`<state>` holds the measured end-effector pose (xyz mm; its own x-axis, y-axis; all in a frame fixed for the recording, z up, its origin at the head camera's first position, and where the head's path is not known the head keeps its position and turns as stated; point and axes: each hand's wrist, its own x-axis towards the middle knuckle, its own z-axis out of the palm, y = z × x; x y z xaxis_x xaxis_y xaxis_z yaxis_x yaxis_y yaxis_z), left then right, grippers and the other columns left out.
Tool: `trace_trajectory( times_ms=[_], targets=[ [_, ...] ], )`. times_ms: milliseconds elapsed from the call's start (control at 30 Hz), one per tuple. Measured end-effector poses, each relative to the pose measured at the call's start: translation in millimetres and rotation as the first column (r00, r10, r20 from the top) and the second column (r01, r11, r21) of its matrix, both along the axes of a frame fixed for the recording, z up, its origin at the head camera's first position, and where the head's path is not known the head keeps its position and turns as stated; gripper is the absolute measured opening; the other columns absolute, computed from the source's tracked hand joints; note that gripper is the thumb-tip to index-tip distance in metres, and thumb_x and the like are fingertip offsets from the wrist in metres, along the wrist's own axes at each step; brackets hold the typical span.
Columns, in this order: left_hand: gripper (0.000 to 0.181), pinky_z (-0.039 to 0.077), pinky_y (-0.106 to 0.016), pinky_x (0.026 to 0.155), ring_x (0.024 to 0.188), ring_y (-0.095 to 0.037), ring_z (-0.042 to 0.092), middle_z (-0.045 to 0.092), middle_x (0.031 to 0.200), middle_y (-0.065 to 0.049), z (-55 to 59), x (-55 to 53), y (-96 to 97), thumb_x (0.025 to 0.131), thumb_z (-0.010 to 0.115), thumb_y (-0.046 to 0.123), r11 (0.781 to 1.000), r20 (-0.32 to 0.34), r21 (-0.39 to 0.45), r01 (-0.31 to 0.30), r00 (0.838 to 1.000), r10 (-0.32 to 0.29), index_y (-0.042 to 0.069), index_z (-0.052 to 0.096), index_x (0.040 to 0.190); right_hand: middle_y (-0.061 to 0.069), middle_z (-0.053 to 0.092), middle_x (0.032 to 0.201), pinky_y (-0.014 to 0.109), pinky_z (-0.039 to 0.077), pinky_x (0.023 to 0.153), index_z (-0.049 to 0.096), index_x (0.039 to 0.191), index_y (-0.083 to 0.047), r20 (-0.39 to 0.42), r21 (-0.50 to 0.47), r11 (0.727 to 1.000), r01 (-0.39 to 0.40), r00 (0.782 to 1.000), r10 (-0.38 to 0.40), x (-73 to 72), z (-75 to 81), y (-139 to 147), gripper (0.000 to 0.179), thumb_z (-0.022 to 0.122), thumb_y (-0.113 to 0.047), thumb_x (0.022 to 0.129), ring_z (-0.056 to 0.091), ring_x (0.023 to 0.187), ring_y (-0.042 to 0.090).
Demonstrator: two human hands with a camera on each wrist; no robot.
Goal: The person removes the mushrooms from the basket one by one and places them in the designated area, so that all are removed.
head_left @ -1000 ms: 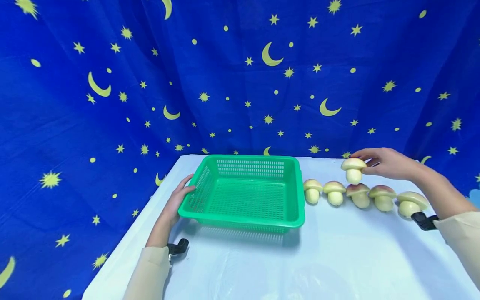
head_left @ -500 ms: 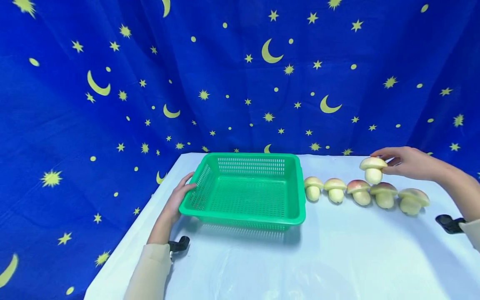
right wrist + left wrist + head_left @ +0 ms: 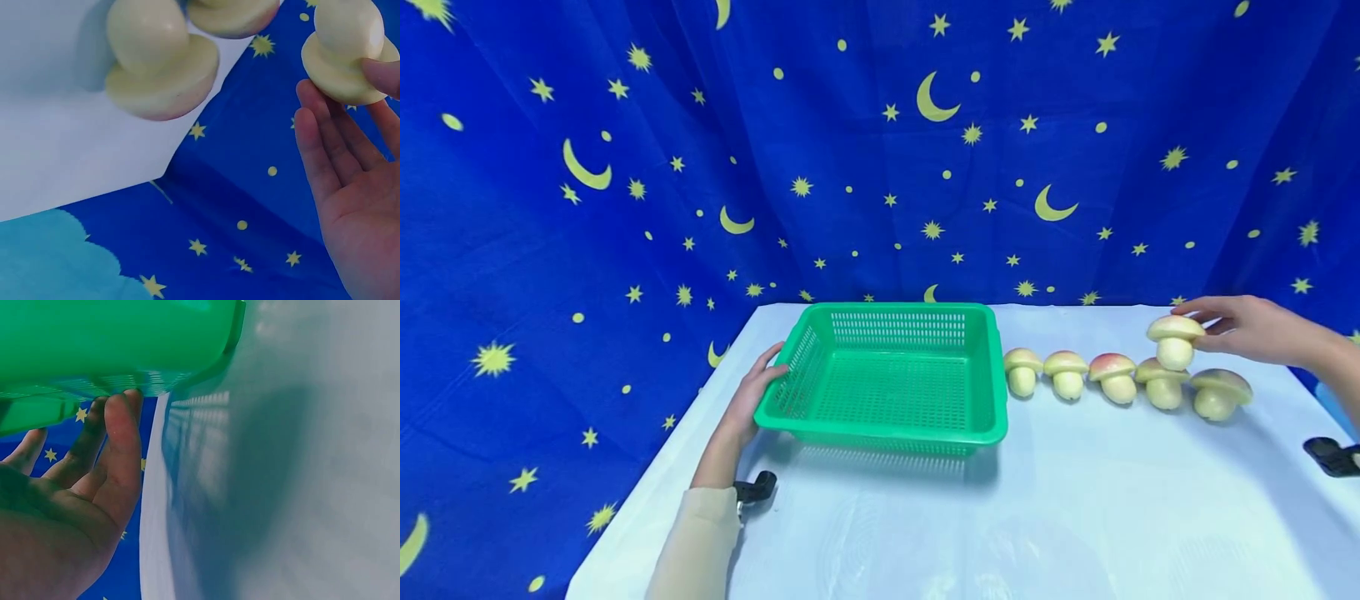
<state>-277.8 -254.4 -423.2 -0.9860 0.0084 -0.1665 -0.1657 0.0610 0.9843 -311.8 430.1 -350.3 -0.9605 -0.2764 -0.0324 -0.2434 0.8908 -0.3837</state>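
A green perforated plastic basket stands on the white-covered table in the head view. At its left side my left hand touches the outer wall with its fingertips; in the left wrist view the fingers lie under the rim against the mesh. On the right, my right hand pinches a pale mushroom by its cap, stem down, above the row. Below it are a mushroom with a tan cap and the rightmost mushroom. The right wrist view shows the held mushroom between thumb and fingers.
Several mushrooms lie in a row right of the basket, among them a red-tinged one and the leftmost mushroom close to the basket's rim. A blue star-patterned cloth hangs behind the white table.
My right hand has moved to the right with the pinched mushroom, passing above the row. The left hand stays at the basket, which has not moved on the table.
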Motion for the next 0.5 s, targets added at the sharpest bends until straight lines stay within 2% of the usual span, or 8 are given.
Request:
trace_trajectory(
  times_ms=[267,500],
  targets=[
    [0.055,0.056,-0.033,0.067,0.076,-0.021,0.066,0.051,0.126,-0.019,1.2,-1.8,-1.5,0.102,0.046,0.03,1.0,0.023,0.019,0.007,1.0,-0.007,0.035,0.025,0.152,0.038,0.054,0.115,0.053,0.053,0.071,0.05,0.13,0.007,0.005,0.014,1.0,0.019,1.0,-0.02,8.3,-8.3,20.3,0.051,0.068,-0.017,0.088,0.058,0.096,0.05],
    [0.055,0.056,-0.032,0.067,0.075,-0.019,0.066,0.051,0.127,-0.017,4.0,0.5,-0.9,0.101,0.047,0.032,1.0,0.019,0.02,-0.002,1.0,0.001,0.035,0.025,0.152,0.039,0.053,0.112,0.053,0.054,0.068,0.049,0.127,0.008,0.007,0.012,0.998,0.054,0.999,-0.054,15.0,-10.7,34.7,0.055,0.071,-0.022,0.087,0.057,0.093,0.052]
  ],
)
